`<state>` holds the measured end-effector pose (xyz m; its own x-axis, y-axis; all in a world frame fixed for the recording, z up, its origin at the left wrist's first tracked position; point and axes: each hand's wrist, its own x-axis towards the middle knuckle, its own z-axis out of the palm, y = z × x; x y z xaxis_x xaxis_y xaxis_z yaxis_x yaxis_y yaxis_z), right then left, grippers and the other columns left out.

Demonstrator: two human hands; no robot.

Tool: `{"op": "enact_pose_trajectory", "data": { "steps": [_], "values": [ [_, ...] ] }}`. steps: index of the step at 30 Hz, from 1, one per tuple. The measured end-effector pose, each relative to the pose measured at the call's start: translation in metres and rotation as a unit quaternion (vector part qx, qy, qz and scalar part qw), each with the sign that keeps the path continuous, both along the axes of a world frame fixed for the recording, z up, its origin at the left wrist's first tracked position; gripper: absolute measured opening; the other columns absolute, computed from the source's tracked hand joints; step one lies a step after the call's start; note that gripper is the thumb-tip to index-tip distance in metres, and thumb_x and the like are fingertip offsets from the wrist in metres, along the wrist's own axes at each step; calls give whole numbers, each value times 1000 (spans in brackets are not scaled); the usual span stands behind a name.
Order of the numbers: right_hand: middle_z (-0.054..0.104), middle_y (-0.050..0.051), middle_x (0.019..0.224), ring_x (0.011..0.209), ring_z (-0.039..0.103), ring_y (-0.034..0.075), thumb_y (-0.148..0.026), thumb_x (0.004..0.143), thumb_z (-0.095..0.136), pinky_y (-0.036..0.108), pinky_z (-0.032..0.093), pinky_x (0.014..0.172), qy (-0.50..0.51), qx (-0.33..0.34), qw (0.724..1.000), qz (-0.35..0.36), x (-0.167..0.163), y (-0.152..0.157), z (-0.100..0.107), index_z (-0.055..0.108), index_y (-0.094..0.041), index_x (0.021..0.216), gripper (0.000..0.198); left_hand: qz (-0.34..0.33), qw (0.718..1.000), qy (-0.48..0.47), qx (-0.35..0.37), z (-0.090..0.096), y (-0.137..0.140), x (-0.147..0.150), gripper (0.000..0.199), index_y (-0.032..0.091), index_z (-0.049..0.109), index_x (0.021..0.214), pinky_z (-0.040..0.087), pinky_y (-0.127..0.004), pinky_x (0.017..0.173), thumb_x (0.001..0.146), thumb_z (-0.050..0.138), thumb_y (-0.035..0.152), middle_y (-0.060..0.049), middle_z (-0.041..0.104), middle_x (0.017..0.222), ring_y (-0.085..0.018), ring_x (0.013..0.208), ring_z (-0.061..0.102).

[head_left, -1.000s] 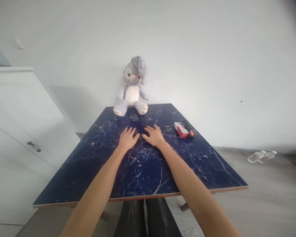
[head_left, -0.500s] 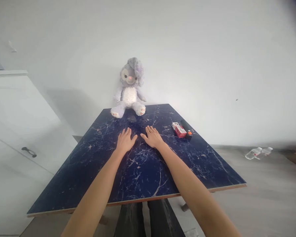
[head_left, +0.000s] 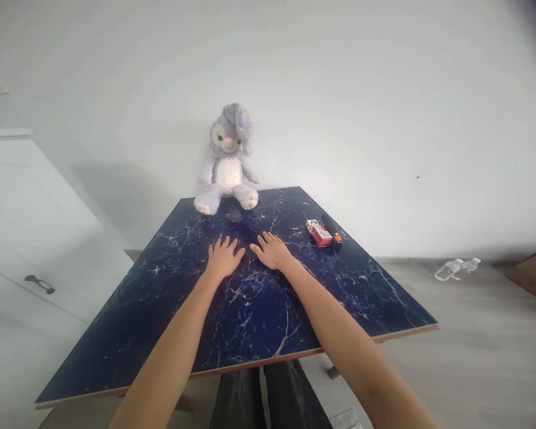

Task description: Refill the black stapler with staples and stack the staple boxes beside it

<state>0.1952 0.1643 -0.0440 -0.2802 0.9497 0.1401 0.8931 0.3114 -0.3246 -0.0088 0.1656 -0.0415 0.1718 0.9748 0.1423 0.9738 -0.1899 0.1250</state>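
Both palms rest face down on a dark blue, marble-patterned table (head_left: 250, 322). My left hand (head_left: 223, 257) lies flat with its fingers spread, holding nothing. Beside it, a short gap away, my right hand (head_left: 271, 250) is also flat and empty, thumb pointing toward the left one. Beyond them a pale purple plush toy (head_left: 227, 161) with a white belly sits upright at the table's far edge against the wall. To the right of my right hand lies a small red and white box (head_left: 319, 233), touching or close to a black cylindrical object with an orange part (head_left: 337, 238).
A white cabinet (head_left: 36, 214) with a dark handle (head_left: 39, 284) stands at the left. On the floor to the right lie clear plastic bottles (head_left: 449, 270), and farther right is a brown cardboard box (head_left: 533, 274). A pale wall (head_left: 339, 119) rises behind the table.
The view has shifted slightly, so the table, toy and box appear a little farther left. Both hands stay flat on the table.
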Motion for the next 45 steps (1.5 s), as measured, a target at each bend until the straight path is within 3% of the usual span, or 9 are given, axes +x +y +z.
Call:
{"op": "enact_pose_trajectory", "data": {
  "steps": [5,8,13,23,35,41,45],
  "values": [
    [15,15,165,153,13,31,-72,96,15,45,9,122,-2,35,999,-11,1,-2,2,23,-14,159,86,11,999,-11,32,-1,1,-1,80,22,22,160,19,-63,117,94,27,68,-16,30,162,-43,145,30],
    [7,10,167,153,10,36,-73,95,17,48,11,121,-11,25,1000,-14,1,-4,5,36,-21,154,81,3,1000,-8,16,-1,1,-1,75,27,32,156,19,-64,115,94,26,69,-14,33,161,-44,145,29],
    [26,11,163,150,21,36,-71,96,23,50,13,121,-28,-4,1000,-1,1,-2,7,37,-22,154,78,-1,1000,0,7,-1,3,-3,72,29,47,149,21,-64,115,93,27,70,-12,35,160,-44,145,29],
    [30,14,162,149,22,38,-73,95,22,52,14,120,-27,9,1000,3,1,0,3,40,-20,153,80,1,999,6,36,-4,2,-2,68,29,51,146,25,-60,114,93,31,68,-12,40,157,-43,142,34],
    [44,9,154,142,36,33,-55,100,33,46,23,117,-28,43,999,-1,2,1,5,55,-25,143,57,2,1000,-5,26,0,1,-2,66,30,53,145,26,-59,114,95,30,67,-10,42,156,-42,142,35],
    [55,5,145,131,46,29,-47,100,38,42,35,109,-14,59,998,3,6,1,8,64,-27,132,46,13,998,-36,57,3,4,-8,49,33,66,131,36,-56,107,97,39,55,-5,54,148,-39,134,45],
    [59,5,140,129,46,28,-43,100,38,41,34,109,10,82,997,-8,7,-3,12,64,-25,131,45,21,990,-121,65,9,5,-16,49,26,76,107,46,-44,100,100,33,47,-5,72,121,-30,113,62]
  ]
}}
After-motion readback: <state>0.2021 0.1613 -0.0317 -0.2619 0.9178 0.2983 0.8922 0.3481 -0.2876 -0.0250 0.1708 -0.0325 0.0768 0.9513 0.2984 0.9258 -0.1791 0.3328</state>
